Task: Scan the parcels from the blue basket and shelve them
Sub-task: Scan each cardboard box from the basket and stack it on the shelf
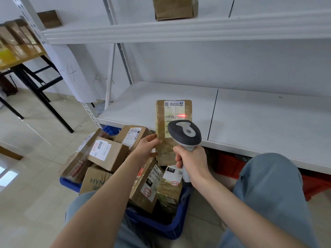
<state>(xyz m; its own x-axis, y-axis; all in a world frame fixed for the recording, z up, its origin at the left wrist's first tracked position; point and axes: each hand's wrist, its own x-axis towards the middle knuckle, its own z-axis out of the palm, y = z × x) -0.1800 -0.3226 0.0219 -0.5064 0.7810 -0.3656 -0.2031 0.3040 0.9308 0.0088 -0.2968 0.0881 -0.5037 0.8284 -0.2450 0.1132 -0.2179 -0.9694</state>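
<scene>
The left grip point(148, 147) grasps a tall brown parcel point(170, 111) by its lower left edge, thumb on the front, and holds it upright above the far side of the blue basket point(166, 228). The right grip point(191, 161) is clenched round the handle of a scanner point(184, 132), just right of the parcel and partly in front of it. A red beam point(181, 115) falls on the parcel's label. More parcels point(107, 153) fill the basket, and a white shelf point(250, 113) stands beyond it.
</scene>
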